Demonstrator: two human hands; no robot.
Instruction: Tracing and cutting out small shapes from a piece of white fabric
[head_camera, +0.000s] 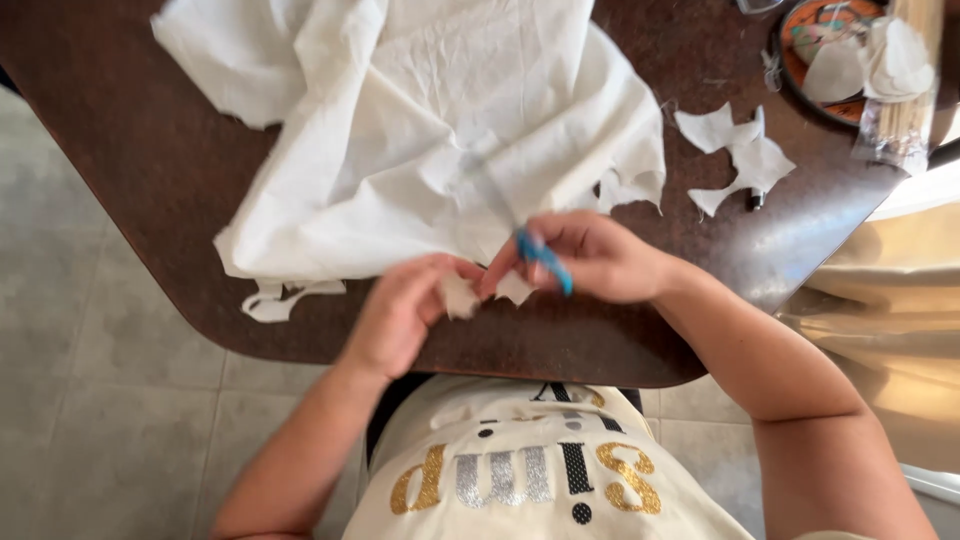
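Scissors (545, 260), blue and blurred, sit in the right hand (590, 258), closed on them, just below the cloth (430, 140). Left hand (400, 310) pinches a scrap (460, 297). Right of the cloth, a half cut-off bowl (790, 75) holds white pieces (865, 62).

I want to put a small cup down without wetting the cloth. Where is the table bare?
Bare brown table lies left of the white cloth, and right of it below the cut scraps. Crowded: the far right corner with the round dish.
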